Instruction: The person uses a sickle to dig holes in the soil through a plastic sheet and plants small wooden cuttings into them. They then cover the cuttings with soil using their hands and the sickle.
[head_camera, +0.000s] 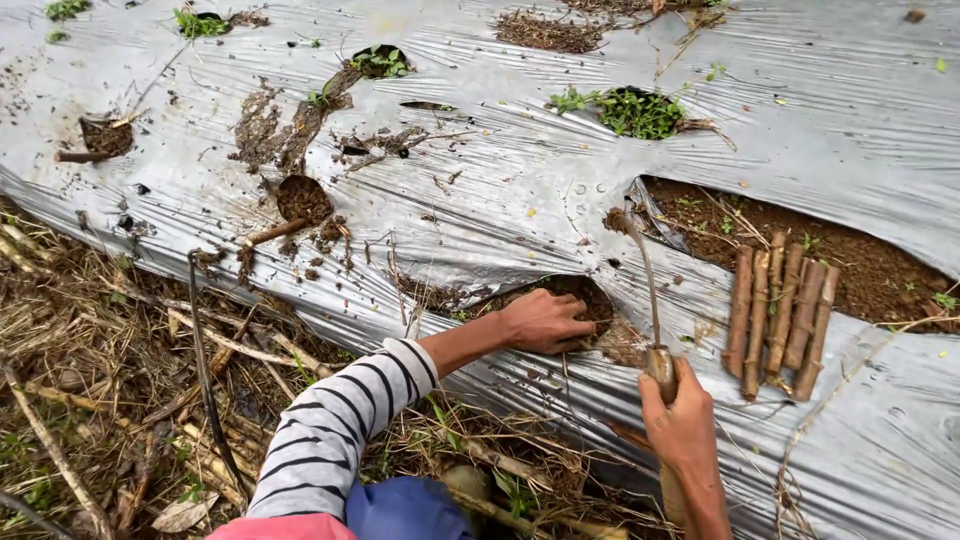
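From the head camera we look down on a raised bed under silver plastic mulch (480, 210), punched with planting holes. Our left hand (545, 320) lies palm down in the nearest soil hole (590, 295), fingers curled into the earth; whether they hold anything beneath we cannot tell. Our right hand (682, 425) is closed in a fist round the wooden handle of a thin curved blade (645, 280), whose tip rises toward a torn flap of the sheet. Just to the right, on a larger patch of bare soil (870, 270), a bundle of cut stem pieces (780, 315) lies side by side, well apart from both hands. Two holes further left already carry a slanted stick (272, 234), and weeds (635, 110) fill a hole further up. We judge the risk to lie with the blade: it stands near the left wrist, and a slip could nick it or tear the plastic wider.
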